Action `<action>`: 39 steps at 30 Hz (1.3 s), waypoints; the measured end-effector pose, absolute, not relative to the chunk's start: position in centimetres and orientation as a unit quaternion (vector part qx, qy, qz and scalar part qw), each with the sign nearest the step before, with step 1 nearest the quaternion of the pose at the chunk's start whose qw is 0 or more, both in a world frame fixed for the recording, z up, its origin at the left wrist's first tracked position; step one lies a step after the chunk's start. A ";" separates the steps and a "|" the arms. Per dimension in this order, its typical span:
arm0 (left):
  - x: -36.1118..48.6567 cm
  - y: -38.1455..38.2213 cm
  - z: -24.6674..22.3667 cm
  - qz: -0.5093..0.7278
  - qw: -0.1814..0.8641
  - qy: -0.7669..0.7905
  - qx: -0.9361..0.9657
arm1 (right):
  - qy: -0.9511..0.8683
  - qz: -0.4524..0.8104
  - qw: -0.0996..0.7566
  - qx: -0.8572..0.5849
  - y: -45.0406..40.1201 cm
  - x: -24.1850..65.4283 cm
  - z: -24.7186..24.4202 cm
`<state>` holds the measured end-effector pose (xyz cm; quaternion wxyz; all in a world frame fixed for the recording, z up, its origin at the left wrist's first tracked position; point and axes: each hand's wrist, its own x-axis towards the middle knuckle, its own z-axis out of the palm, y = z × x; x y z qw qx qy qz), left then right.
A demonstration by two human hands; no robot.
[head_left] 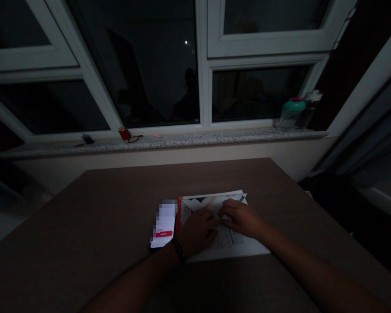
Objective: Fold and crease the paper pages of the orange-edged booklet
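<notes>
A printed sheet of paper, with slanted folded-looking edges near its top, lies on the table over other pale sheets. My left hand, a dark band at its wrist, rests on the left part of the sheet with its fingers curled against it. From the right, my right hand bends its fingers and thumb together on the paper, close to the left fingertips. Dim light hides the exact hold of the fingertips. Beside the paper's orange left edge lies a phone with a lit screen.
The brown table reaches to a wall below the window. On the speckled sill stand a small red item, a small dark bottle-like item and a shaker bottle with a teal lid. A dark curtain hangs at right.
</notes>
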<state>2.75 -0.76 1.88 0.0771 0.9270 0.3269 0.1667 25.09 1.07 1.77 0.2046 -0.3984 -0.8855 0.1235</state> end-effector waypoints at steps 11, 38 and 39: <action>2.7 -0.8 1.8 0.187 0.089 0.341 0.917 | -0.886 0.137 0.197 -0.398 0.9 24.9 1.8; 2.6 -0.9 1.6 0.184 0.066 0.384 0.903 | -0.891 0.131 0.194 -0.390 1.0 25.0 1.5; 2.6 -1.0 1.7 0.184 0.064 0.389 0.900 | -0.891 0.133 0.194 -0.389 1.0 25.0 1.5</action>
